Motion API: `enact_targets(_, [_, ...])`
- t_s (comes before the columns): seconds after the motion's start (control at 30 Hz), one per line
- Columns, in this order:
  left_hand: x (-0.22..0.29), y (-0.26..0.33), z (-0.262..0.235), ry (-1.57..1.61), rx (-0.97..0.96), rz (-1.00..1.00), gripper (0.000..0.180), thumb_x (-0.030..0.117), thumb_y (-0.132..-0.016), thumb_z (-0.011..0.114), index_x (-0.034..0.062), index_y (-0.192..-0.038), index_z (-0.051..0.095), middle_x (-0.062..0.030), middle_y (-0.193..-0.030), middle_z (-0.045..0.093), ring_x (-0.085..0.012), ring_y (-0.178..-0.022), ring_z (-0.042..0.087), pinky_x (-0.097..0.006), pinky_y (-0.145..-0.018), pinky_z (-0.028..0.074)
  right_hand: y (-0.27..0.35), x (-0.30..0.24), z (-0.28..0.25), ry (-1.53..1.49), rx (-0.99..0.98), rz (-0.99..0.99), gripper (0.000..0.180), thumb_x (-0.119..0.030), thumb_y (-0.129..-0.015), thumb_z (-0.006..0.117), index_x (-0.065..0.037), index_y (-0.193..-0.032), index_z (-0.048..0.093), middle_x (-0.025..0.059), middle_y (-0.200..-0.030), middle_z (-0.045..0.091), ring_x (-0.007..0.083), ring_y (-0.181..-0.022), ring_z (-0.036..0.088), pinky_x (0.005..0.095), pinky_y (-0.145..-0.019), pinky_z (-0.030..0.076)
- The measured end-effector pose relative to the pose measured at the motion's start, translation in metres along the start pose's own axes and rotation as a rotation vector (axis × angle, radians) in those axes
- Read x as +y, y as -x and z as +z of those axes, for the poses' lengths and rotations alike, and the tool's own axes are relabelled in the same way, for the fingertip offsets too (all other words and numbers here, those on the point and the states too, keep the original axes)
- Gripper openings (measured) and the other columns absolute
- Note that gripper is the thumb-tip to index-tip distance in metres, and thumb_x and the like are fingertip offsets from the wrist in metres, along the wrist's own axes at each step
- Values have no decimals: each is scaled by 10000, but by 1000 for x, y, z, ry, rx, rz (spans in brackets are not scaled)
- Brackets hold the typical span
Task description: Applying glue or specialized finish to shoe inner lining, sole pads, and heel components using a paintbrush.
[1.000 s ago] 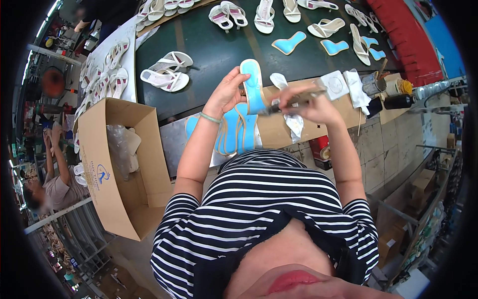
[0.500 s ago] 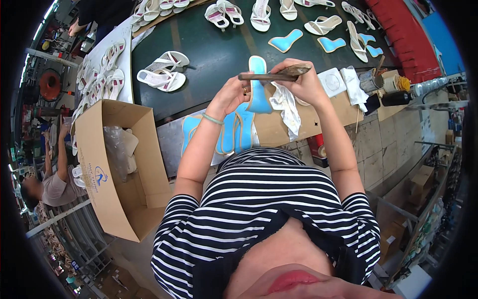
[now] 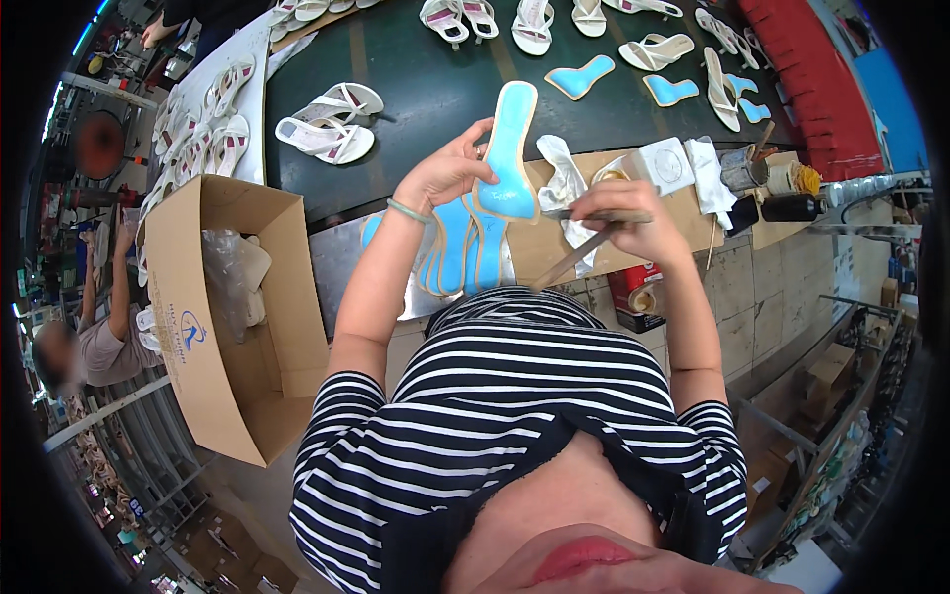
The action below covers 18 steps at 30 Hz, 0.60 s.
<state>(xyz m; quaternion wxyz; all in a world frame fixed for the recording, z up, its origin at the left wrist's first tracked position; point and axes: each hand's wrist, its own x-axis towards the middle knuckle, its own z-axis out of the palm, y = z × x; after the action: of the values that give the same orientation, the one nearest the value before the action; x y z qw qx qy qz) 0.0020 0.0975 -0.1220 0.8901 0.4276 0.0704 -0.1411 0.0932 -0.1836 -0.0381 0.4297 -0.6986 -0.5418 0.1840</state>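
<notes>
My left hand (image 3: 447, 176) holds a blue insole (image 3: 509, 144) with a tan rim upright, thumb on its face and fingers behind. In my right hand (image 3: 633, 226) are slim brownish-grey stick-like tools (image 3: 576, 258), their exact kind unclear. One points down and to the left; the other's dark tip comes close to the insole's lower end, and whether it touches cannot be made out. Below my left hand, several more blue insoles (image 3: 451, 247) overlap on the near table edge. A crumpled white cloth (image 3: 560, 178) lies between the hands.
An open cardboard box (image 3: 223, 337) stands at my left. White sandals (image 3: 332, 139) and blue insoles (image 3: 581, 76) are spread over the dark green table (image 3: 416, 94). To the right are a tin can (image 3: 739, 170), a black bottle (image 3: 792, 208) and, lower, a red can (image 3: 638, 287). A co-worker (image 3: 109, 346) is at far left.
My right hand has moved down from the insole's upper part to beside its lower end, swinging the tools downward. The insole now faces me more fully, raised slightly.
</notes>
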Motion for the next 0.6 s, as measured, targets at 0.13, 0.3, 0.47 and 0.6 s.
enact_targets(0.13, [8,-10,-9,117,-86,-29,889,-195,-713,561,61,-1473,180,-176,-1241,554,-245,-1072,629,-379,-912,540,3,-21,-25,-130,136,-24,274,122,-621,683,-24,-852,705,75,-853,709,196,-809,686,306,-717,543])
enact_targets(0.3, [8,-35,-7,88,-179,-189,844,-207,-722,536,61,-1458,220,-176,-1280,538,-253,-1099,620,-362,-925,535,-25,16,0,-258,241,78,222,104,-697,686,-13,-885,706,79,-909,713,161,-821,676,283,-736,542])
enact_targets(0.47, [5,-40,-14,69,-112,-173,833,-211,-703,547,52,-1434,248,-176,-1237,567,-249,-1098,622,-370,-931,536,-18,8,4,45,300,-138,284,130,-668,650,-19,-905,701,99,-928,708,201,-799,685,298,-668,543])
enact_targets(0.6, [7,-36,-17,62,-104,-125,857,-221,-698,554,64,-1438,228,-183,-1218,572,-253,-1068,635,-383,-920,542,15,-6,16,-28,98,-1,231,101,-664,686,-18,-861,710,95,-854,707,196,-772,676,298,-691,537])
